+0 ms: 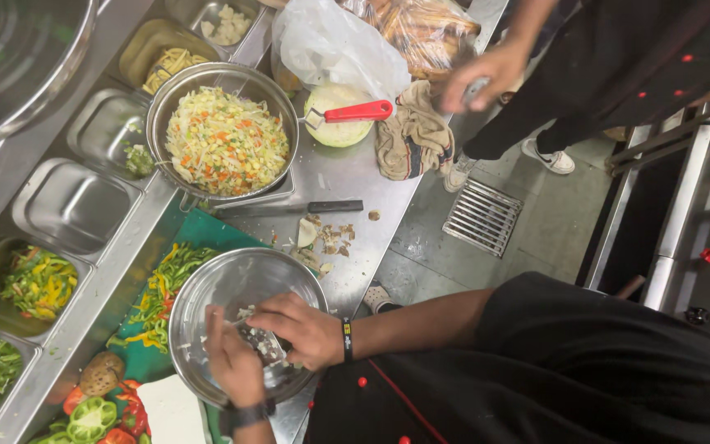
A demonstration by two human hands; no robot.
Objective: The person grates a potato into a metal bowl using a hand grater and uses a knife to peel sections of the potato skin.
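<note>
Steel kitchen counter (347, 177) with inset containers running along the wall side. Both hands are working inside a steel bowl (232, 284): left hand (232, 366) and right hand (297, 329) are closing together around pale chopped pieces (263, 344) at the bowl's near side. Just beyond, sliced peppers (162, 288) are lying on a green board (207, 230). Farther off, a knife (293, 208) and a pan of mixed vegetables (225, 140) are sitting.

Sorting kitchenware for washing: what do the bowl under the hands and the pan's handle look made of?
The bowl looks like stainless steel, silvery and shiny with reflections. The pan handle seems red plastic or a rubbery coating, smooth and matte; which one is unclear.
</note>
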